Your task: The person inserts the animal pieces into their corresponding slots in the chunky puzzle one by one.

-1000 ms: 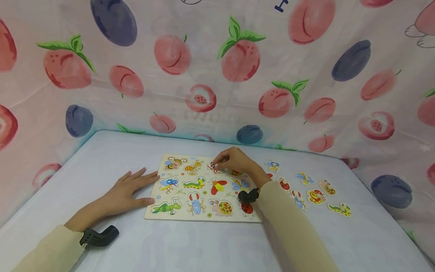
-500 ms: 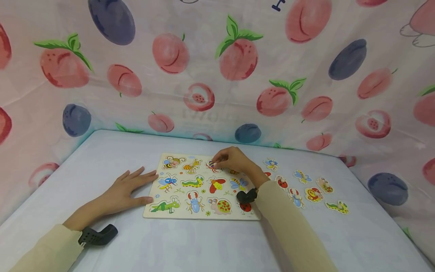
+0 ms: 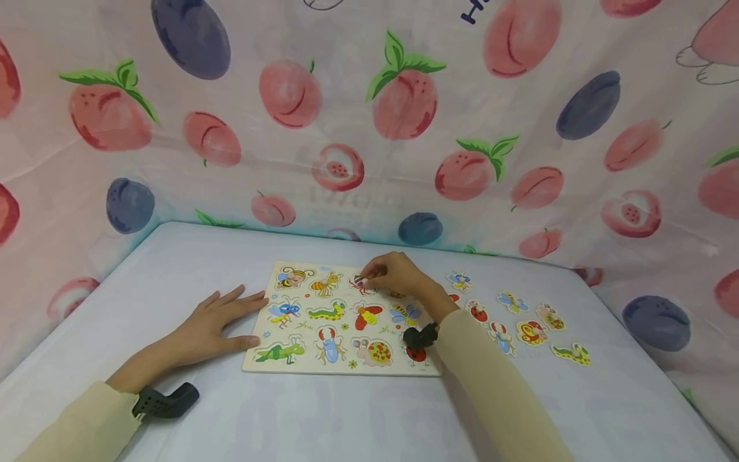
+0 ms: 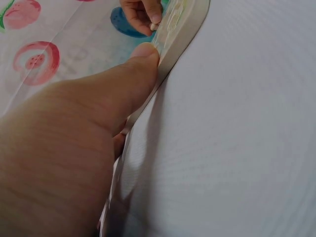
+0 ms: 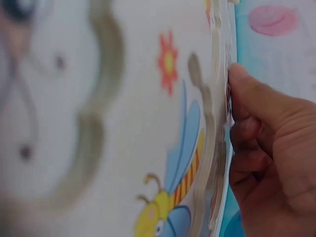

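Note:
A wooden insect puzzle board (image 3: pixel 306 366) lies on the table. My right hand (image 3: pixel 398 276) pinches a small dark-and-red spider puzzle piece (image 3: pixel 359 282) between thumb and fingertips, over the third spot of the board's back row. Fingers cover part of this piece. In the right wrist view the right hand (image 5: pixel 281 133) is bent close over the board face, thumb (image 5: pixel 247 84) right at its surface. My left hand (image 3: pixel 210 330) lies flat with spread, straight fingers at the board's left edge. Its thumb (image 4: pixel 143 61) touches the board's edge in the left wrist view.
Right of the board lie several loose insect pieces, among them a caterpillar (image 3: pixel 571 354), a snail (image 3: pixel 551 317), a ladybird (image 3: pixel 477 312) and a stag beetle (image 3: pixel 502 338). A fruit-print cloth (image 3: pixel 369 212) hangs behind the white table (image 3: pixel 288 417).
Both hands stay almost where they were, the right still pinching the spider piece. The head view has shifted slightly.

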Tool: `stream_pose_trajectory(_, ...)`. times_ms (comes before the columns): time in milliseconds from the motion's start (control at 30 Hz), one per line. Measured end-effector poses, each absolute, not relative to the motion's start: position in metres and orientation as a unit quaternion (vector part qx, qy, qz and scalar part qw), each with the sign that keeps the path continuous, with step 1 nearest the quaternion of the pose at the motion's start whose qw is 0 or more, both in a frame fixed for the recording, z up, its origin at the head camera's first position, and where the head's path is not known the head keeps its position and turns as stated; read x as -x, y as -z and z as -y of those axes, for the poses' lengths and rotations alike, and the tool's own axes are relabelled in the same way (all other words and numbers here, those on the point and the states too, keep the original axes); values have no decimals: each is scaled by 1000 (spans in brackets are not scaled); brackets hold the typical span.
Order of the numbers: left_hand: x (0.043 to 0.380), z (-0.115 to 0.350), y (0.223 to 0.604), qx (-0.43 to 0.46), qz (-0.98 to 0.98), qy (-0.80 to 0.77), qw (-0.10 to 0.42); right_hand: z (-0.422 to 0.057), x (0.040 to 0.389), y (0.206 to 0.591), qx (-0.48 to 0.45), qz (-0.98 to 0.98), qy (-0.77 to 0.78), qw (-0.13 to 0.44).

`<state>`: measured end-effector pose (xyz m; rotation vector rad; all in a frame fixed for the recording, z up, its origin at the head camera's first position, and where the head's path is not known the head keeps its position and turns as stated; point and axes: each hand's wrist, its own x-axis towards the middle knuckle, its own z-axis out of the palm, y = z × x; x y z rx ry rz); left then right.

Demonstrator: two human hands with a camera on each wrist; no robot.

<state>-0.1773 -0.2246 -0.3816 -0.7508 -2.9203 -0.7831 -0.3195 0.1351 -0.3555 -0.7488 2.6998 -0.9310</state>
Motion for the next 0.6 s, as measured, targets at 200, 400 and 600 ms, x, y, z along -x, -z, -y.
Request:
stream_pose_trajectory(200,177,225,381,241,937,253,13,-134,321,354,255,-905,326,102)
stream_pose_trajectory(400,177,224,381,239,938,252,10,-132,322,353,249,-906,324,108)
stream_pose_trajectory(600,177,225,382,237,939,249,8,-132,321,352,250,-907,319,112)
